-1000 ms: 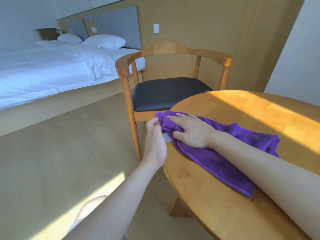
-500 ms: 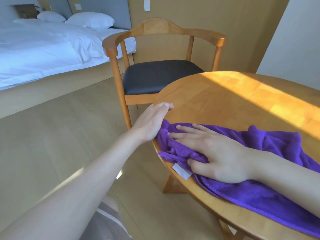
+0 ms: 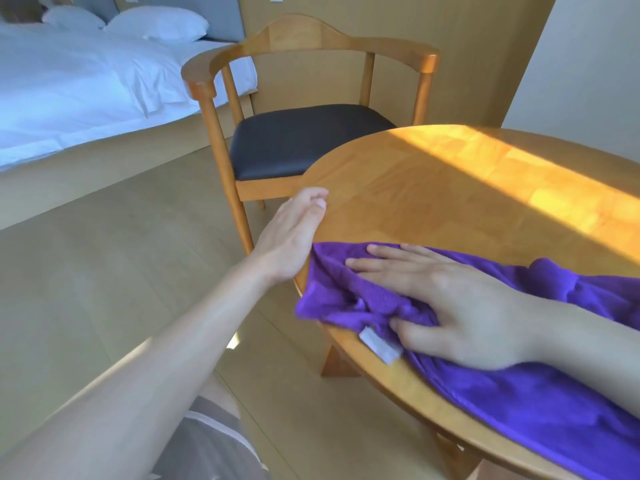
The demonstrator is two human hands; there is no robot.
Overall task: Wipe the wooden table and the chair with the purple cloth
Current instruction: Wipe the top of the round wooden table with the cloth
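The purple cloth (image 3: pixel 519 403) lies bunched along the near left edge of the round wooden table (image 3: pixel 433 202), a white tag showing at its rim. My right hand (image 3: pixel 446 306) presses flat on the cloth with fingers straight, thumb tucked against the fabric. My left hand (image 3: pixel 291 237) is open, its fingers straight and resting against the table's left rim, just beside the cloth's end. The wooden chair (image 3: pixel 311 43) with a dark seat stands behind the table, touched by neither hand.
A bed (image 3: pixel 79 84) with white linen and pillows fills the upper left. Light wood floor (image 3: pixel 121 254) spreads to the left of the table. A wood-panelled wall stands behind the chair. Sunlight crosses the table's far right side.
The cloth and my right hand have slid along the rim towards me. My left hand stays at the table's edge, now with its fingertips at the rim instead of over the top.
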